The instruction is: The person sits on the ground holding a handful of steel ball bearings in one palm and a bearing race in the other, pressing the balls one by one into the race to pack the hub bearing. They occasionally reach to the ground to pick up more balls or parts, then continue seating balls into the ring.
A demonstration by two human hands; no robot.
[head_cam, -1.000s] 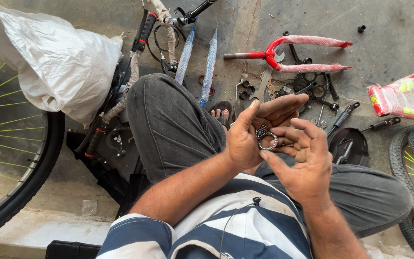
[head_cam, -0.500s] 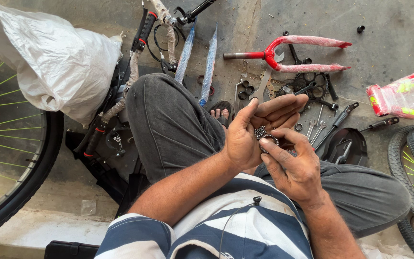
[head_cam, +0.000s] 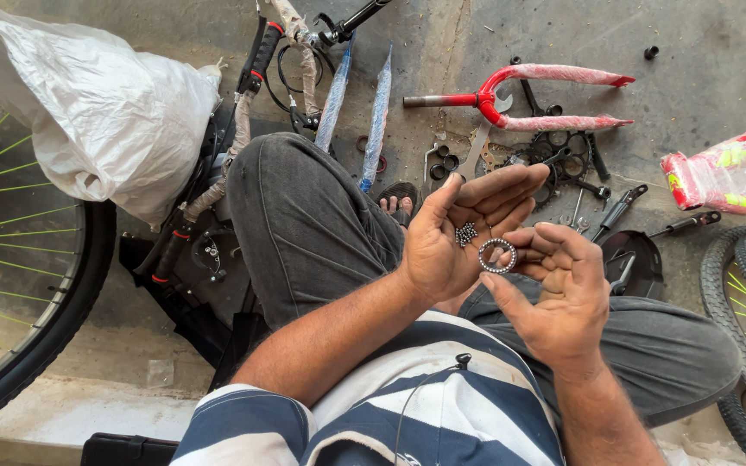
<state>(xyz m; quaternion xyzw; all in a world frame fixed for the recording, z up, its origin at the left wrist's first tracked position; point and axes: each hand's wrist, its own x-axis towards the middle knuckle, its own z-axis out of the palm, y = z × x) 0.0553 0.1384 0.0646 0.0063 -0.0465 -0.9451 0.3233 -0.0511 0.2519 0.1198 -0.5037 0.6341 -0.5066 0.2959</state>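
Concrete floor below, left hand cupped open cradling loose steel balls, bearing ring pinched flat in right hand just beside them.

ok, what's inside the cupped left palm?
A small heap of loose steel balls lies in the left hand. The right hand pinches a bearing ring beside it, hiding nothing.

A red bicycle fork lies on the concrete floor, with a black chainring and scattered small tools just below it. A white plastic bag sits at left beside a wheel with green spokes.
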